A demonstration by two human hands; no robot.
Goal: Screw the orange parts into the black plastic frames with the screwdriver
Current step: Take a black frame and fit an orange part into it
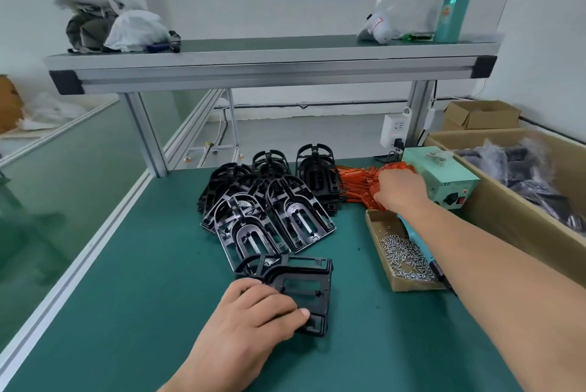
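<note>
Green mat (152, 264), left hand (253, 312) holding black frame (306, 277), right hand (401, 190) grasping orange parts (355, 184)

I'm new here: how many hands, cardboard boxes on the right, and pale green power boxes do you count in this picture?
Hands: 2, the left hand holding a black frame, the right hand in the orange parts.
Cardboard boxes: 3, the screw tray, the big box, the small box behind.
Pale green power box: 1
Total: 6
</note>
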